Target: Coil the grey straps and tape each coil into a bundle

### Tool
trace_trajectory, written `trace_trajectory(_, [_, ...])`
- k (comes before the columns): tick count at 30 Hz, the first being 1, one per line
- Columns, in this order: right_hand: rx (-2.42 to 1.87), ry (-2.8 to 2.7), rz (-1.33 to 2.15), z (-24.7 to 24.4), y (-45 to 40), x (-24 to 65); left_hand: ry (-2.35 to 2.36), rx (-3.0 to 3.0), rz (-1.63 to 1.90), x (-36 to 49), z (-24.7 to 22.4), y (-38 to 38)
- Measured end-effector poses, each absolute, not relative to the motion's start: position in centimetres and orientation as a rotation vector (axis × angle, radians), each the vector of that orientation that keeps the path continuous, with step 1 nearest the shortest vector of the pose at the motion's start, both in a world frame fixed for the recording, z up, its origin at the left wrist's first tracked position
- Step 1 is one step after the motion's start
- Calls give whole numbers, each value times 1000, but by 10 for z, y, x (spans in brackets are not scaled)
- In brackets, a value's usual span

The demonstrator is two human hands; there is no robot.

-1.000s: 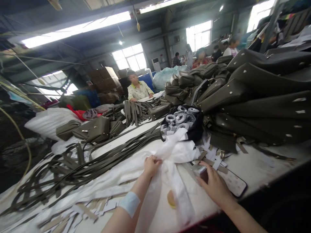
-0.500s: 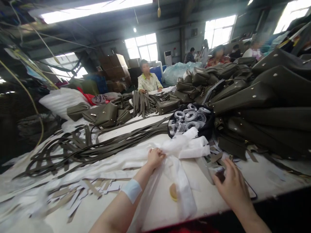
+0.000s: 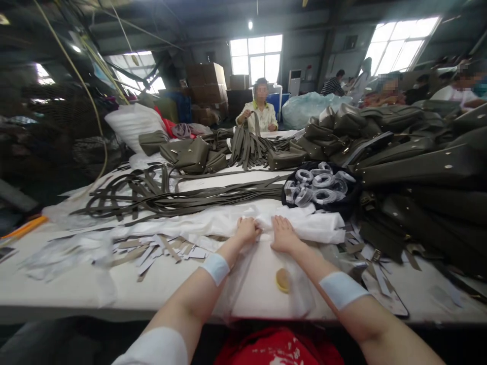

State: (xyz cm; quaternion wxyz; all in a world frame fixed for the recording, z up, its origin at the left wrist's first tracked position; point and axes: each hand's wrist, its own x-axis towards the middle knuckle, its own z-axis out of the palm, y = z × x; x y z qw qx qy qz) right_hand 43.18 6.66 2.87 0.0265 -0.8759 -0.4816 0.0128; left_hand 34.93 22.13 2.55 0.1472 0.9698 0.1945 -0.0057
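White translucent wrapping (image 3: 319, 225) lies in a crumpled band across the table. My left hand (image 3: 248, 230) is closed on its near edge, fingers curled. Just right of it, my right hand (image 3: 282, 233) rests flat on the wrapping with its fingers stretched out. Clear plastic hangs towards me below both hands. A round yellow-rimmed piece (image 3: 282, 280) lies between my forearms. Behind the wrapping are long dark straps (image 3: 213, 196) and a black holder full of coiled clear rings (image 3: 323, 195).
Dark olive bags (image 3: 414, 172) are heaped at the right. Pale and brown strips (image 3: 160, 251) lie scattered at left, more at right beside a flat phone-like object (image 3: 391, 299). Across the table a person (image 3: 259, 109) lifts a strap. A yellow cord (image 3: 85, 81) hangs at left.
My right hand has moved left from the strips onto the wrapping. The flap hanging in front has been folded or pushed away. The view has turned right, and the person opposite has raised a strap.
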Motion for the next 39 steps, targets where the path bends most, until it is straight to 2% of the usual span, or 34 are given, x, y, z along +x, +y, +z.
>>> trace_trajectory(4, [-2804,-1541,-5,38,71,470,581,2730,6,333,36,236])
trace_trajectory(9, [-2898,-1581,-78,64,66,510,405,2643,234,294,65,221])
trace_trajectory(13, [-2946,-1531,-91,73,72,505,206,2496,301,236,81,200])
trace_trajectory(16, [-2927,-1485,-75,82,81,486,150,2144,242,191,80,188])
trace_trajectory(21, [-2690,-1533,-6,104,84,422,576,1586,190,152,69,176])
trace_trajectory(26, [-1817,-1611,628,107,61,333,617,1448,204,147,59,171])
trace_trajectory(28, [-1636,-1547,758,99,54,308,594,1452,172,147,57,168])
trace_trajectory(34, [-1735,-1307,662,76,43,294,510,1477,131,152,51,159])
trace_trajectory(39, [-1743,-1317,639,70,34,303,540,1578,173,159,49,149])
